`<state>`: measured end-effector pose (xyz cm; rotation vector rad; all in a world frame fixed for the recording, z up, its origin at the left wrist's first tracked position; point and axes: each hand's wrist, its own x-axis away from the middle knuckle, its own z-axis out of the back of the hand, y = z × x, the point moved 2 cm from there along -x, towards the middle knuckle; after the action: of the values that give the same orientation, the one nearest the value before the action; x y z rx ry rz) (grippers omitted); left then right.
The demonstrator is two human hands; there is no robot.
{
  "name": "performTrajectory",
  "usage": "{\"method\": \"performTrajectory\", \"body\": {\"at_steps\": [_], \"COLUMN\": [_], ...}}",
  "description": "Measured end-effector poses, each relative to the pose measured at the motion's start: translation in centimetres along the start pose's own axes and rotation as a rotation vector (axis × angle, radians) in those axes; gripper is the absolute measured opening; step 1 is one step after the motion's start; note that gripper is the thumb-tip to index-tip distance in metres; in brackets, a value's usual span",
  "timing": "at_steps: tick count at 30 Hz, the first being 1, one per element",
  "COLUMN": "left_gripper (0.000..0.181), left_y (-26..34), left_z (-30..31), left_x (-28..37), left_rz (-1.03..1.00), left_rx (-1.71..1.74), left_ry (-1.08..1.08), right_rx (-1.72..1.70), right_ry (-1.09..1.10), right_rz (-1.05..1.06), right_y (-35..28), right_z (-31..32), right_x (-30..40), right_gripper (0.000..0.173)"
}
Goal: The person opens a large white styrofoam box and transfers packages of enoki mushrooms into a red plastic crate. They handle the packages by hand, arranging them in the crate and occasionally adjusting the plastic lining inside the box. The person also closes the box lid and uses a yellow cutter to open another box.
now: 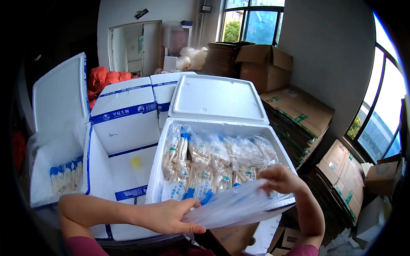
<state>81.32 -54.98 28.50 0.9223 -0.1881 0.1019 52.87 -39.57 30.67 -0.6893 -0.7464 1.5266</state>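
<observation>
A clear plastic bag (229, 203) is stretched between my two hands over the front of an uncovered white foam box (221, 122). My left hand (174, 216) grips the bag's left end between thumb and fingers. At its upper right end, my right hand (280, 180) pinches the film, with the fingertips slightly blurred. Inside the box lie several clear packs of pale, thin-stemmed mushrooms (205, 177) with blue-and-white printing. Loose clear film (246, 148) covers the packs at the back. The bag hides part of the front row.
A foam lid (217, 97) leans back behind the box. To the left, another foam box (40, 182) holds several packs (66, 174). Closed foam boxes (125, 128) with blue tape stand between. Flattened cartons (298, 108) are stacked at right; red bags (102, 78) lie behind.
</observation>
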Motion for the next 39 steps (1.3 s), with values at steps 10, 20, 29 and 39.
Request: {"method": "performTrajectory", "body": {"at_steps": [10, 20, 29, 39], "left_gripper": [0.059, 0.030, 0.020, 0.038], "left_y": [-5.0, -14.4, -23.8, -12.2], "left_z": [-4.6, -13.4, -14.2, 8.0], "left_x": [6.7, 2.9, 6.4, -3.6], "left_rz": [0.286, 0.219, 0.632, 0.073], "left_rx": [0.012, 0.181, 0.825, -0.758], "left_ry": [-0.122, 0.616, 0.874, 1.208], "right_rx": [-0.022, -0.652, -0.503, 0.574], "right_ry": [0.390, 0.516, 1.795, 0.497], "right_rz": [-1.043, -0.582, -0.593, -0.566], "right_y": [1.9, 18.7, 28.5, 4.5], "right_z": [-6.4, -15.2, -12.2, 0.5], "right_x": [18.4, 16.3, 26.8, -0.6], "right_gripper": [0.021, 0.042, 0.022, 0.069]}}
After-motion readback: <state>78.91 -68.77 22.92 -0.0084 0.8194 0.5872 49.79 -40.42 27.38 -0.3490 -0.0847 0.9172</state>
